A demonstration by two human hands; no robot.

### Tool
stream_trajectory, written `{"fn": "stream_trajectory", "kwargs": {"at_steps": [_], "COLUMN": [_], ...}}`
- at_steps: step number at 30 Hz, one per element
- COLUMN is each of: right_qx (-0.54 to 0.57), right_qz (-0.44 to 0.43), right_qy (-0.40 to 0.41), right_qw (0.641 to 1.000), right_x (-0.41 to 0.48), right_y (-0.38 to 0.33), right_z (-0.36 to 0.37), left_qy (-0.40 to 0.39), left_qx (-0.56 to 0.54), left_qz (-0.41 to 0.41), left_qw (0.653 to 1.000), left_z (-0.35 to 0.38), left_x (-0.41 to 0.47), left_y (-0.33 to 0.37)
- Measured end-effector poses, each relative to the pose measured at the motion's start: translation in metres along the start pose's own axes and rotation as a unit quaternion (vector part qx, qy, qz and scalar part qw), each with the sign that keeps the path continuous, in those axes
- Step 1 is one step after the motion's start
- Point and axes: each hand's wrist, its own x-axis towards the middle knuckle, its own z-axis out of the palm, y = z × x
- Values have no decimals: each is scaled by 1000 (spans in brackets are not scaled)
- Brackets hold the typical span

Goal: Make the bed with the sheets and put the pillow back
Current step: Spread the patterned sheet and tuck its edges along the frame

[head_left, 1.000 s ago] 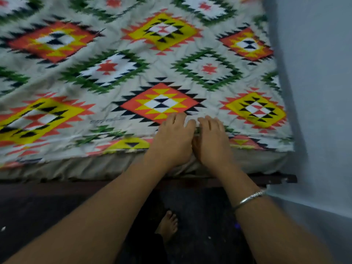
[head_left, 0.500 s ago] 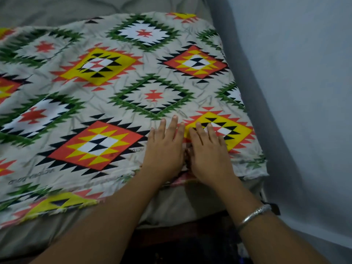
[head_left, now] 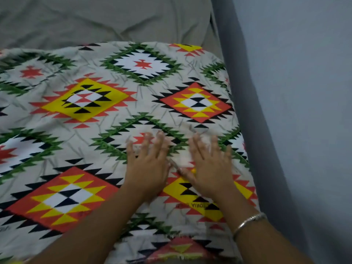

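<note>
A patterned sheet [head_left: 106, 119] with yellow, orange and green diamonds lies spread over the bed. Its far edge stops short, leaving bare grey mattress cover [head_left: 106, 20] beyond it. My left hand [head_left: 147, 164] rests flat on the sheet with fingers spread. Just to its right, my right hand [head_left: 208, 166] also lies flat and spread on the cloth, a silver bangle on its wrist. Both hands are blurred and hold nothing. No pillow is in view.
A pale blue-grey wall [head_left: 304, 111] runs along the bed's right side, close to the sheet's right edge. The sheet's near edge [head_left: 181, 252] is folded over, showing its faded underside.
Both hands have slid forward across the sheet, away from the bed's near edge, and spread apart with fingers fanned. The view has shifted up, and the bare far end of the bed now shows.
</note>
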Motion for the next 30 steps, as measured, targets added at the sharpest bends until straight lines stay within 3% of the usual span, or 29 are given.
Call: {"fn": "stream_trajectory", "kwargs": {"at_steps": [3,13,16,21,26,30], "right_qx": [6,4,-27,-71,-77,-70], "right_qz": [58,-56,-82,-89,-148,-188], "right_qy": [10,-14,-55,-18,51,-6], "right_qw": [998,998,995,993,985,980], "right_x": [20,36,51,82,111,135], "right_y": [14,28,32,21,-11,-29], "right_z": [-8,-53,-67,-92,-99,-94], "left_qy": [-5,-30,-24,31,10,0], "left_qx": [-8,-52,-66,-52,-72,-70], "left_qz": [-36,-105,-121,-150,-227,-228], "left_qw": [999,993,990,987,971,971], "left_z": [-7,-27,-38,-56,-59,-51], "left_x": [15,32,54,83,91,86], "left_y": [2,49,47,28,-17,-50]}}
